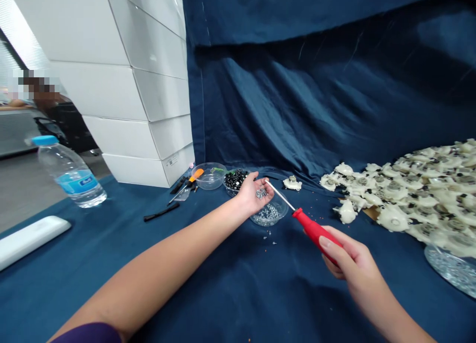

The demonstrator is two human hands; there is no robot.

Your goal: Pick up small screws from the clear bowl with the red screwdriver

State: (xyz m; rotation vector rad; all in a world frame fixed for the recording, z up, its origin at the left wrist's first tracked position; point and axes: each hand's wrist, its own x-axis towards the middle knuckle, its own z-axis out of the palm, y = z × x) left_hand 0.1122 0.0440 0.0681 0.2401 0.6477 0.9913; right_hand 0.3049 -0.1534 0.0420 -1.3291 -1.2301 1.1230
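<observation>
Palm up, my left hand (250, 195) is cupped around a small heap of silver screws (261, 193). It hovers over a clear plastic bowl (254, 220) of loose screws (270, 212). My right hand (353, 258) is closed around the red handle of a screwdriver (316, 230). The metal shaft points up and left, and its tip is at the left fingertips; whether a screw sits on the tip is too small to tell. A few stray screws (274, 243) lie on the blue cloth in front of the bowl.
Black parts fill another bowl (233, 181) beside a clear container (210, 169). An orange-handled screwdriver (196, 175) lies left. Many cream plastic parts (394, 218) pile up right, near a tub (451, 269). White boxes (122, 92) and a water bottle (72, 172) stand left. A person sits beyond.
</observation>
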